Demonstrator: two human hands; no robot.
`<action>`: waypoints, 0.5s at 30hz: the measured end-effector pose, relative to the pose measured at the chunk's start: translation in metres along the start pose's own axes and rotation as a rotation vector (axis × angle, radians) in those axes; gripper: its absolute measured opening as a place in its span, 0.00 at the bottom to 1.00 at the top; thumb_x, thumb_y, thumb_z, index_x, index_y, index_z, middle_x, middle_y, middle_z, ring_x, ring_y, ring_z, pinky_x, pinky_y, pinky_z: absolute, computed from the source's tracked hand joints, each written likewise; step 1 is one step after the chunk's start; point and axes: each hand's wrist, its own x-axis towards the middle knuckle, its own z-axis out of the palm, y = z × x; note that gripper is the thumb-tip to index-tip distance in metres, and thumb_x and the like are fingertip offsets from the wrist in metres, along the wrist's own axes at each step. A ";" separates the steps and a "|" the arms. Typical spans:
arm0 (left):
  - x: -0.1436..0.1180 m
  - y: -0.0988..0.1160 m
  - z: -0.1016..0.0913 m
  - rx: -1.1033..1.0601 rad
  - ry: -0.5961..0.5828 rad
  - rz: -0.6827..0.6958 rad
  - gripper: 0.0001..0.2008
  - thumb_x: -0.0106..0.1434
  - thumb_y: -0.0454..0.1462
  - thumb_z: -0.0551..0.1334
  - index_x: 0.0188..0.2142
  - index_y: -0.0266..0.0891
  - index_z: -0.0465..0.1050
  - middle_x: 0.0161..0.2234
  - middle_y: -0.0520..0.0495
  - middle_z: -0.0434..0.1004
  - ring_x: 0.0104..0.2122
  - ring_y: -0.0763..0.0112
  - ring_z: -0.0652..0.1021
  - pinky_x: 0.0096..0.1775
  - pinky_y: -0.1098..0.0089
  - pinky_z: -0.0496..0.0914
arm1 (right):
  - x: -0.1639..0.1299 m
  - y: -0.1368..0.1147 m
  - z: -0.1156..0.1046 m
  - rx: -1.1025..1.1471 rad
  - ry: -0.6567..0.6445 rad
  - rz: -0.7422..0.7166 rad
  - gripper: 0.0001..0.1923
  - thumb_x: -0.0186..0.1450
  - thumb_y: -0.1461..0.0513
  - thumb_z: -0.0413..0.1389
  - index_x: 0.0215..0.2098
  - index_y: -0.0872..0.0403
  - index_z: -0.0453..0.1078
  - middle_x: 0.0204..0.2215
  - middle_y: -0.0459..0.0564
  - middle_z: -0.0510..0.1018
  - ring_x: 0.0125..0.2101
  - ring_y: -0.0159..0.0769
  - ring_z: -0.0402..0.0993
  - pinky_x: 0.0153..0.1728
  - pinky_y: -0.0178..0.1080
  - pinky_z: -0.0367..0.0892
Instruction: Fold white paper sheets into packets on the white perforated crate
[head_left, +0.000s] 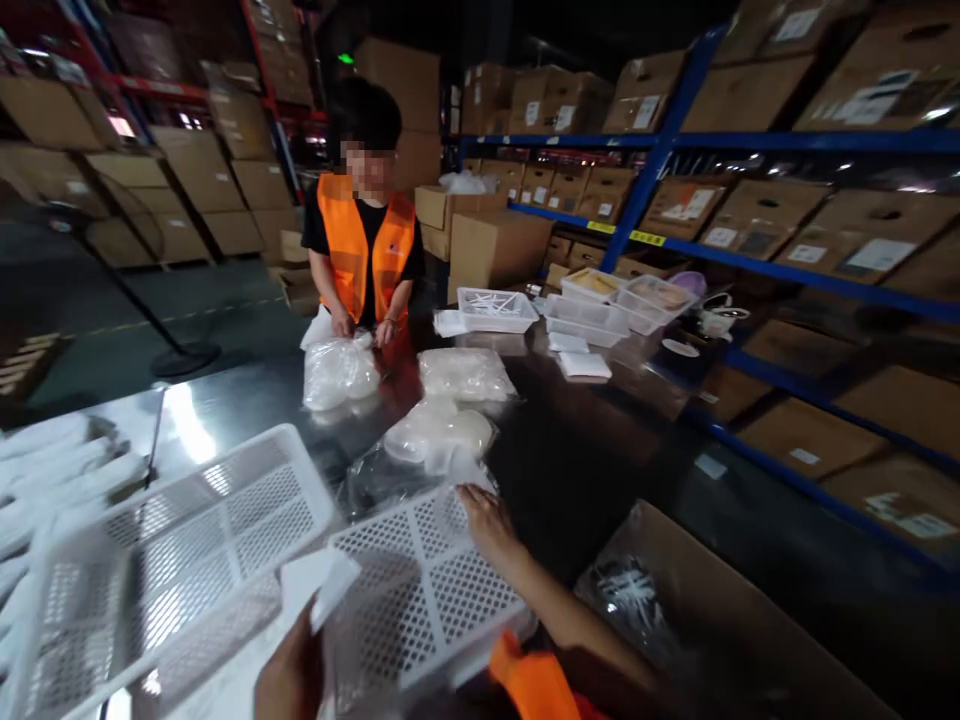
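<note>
1. Right hand point(487, 520): it rests on the far rim of the small white perforated basket point(420, 590), fingers curled over the rim and gripping it. The basket sits at the near edge of the worktop point(570, 450), tilted toward the camera.
2. Left hand point(289, 675): it is low at the near edge and pinches a thin white packet point(319, 585) between the fingers, just beside the basket's left side.
3. Risk, basket: it is tilted and held at one rim only. In my judgement it could slide or tip off the near edge if the grip loosens.
4. Risk, packet: the pinch is light; the packet could slip and fall between the two baskets.
5. Risk, bags: the clear bag point(435, 440) of white goods lies touching the basket's far rim. A push forward could crumple or shove it.
6. Surroundings: a larger white basket point(180, 540) lies to the left. Two more filled bags point(465, 372) lie nearer the far edge.
7. A co-worker point(367, 240) in an orange vest stands at the far edge, both hands on another bag point(339, 372).
8. White trays point(496, 308) crowd the far right corner; an open carton point(720, 620) stands at the near right.
</note>
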 end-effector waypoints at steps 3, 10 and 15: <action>-0.003 0.066 0.022 0.084 -0.163 0.260 0.23 0.62 0.33 0.48 0.52 0.47 0.72 0.49 0.46 0.79 0.46 0.54 0.79 0.47 0.56 0.73 | -0.020 -0.004 0.026 -0.151 -0.072 0.018 0.20 0.62 0.73 0.46 0.45 0.58 0.75 0.45 0.60 0.79 0.48 0.43 0.74 0.51 0.40 0.65; -0.034 0.123 0.021 0.329 -0.395 0.380 0.17 0.65 0.33 0.51 0.49 0.40 0.74 0.54 0.36 0.73 0.57 0.53 0.70 0.53 0.52 0.67 | -0.010 -0.024 0.059 -0.304 -0.043 0.156 0.31 0.62 0.55 0.58 0.54 0.73 0.66 0.40 0.77 0.77 0.43 0.58 0.76 0.44 0.52 0.68; -0.043 0.115 0.013 0.224 -0.516 0.340 0.23 0.66 0.49 0.55 0.55 0.41 0.72 0.64 0.31 0.58 0.65 0.44 0.58 0.60 0.41 0.55 | 0.020 -0.019 0.048 -0.069 0.012 0.251 0.11 0.62 0.72 0.51 0.39 0.71 0.73 0.34 0.71 0.79 0.42 0.47 0.77 0.42 0.44 0.67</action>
